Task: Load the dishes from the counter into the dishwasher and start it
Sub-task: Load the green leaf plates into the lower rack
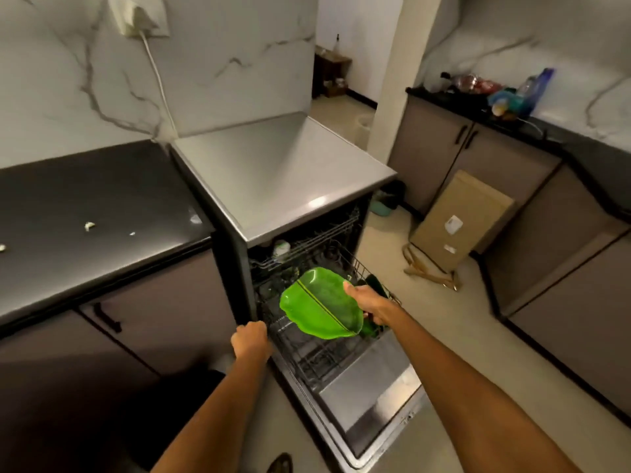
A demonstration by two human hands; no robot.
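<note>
Right hand (367,303) grips green dish (321,303) over lower rack (307,356); left hand (251,339) seemingly clasps rack's corner.

White marble-look walls (222,46) with grey veins close the room at 12 o'clock and at 2 o'clock. A wall socket (143,15) sits at 11 o'clock, and its white cable (158,80) drops to the corner behind the black surface (85,213), which carries a few pale crumbs (89,226). Grey-brown cabinet doors (153,319) with black handles stand below it. The floor (444,336) is pale cream tile. At 3 o'clock a cardboard box (461,216) leans against more grey cabinets (444,165), under a second black surface (478,107) crowded with bottles (536,87). A cream pillar (399,80) rises at 1 o'clock beside a doorway (345,63) to a dimmer room.
</note>
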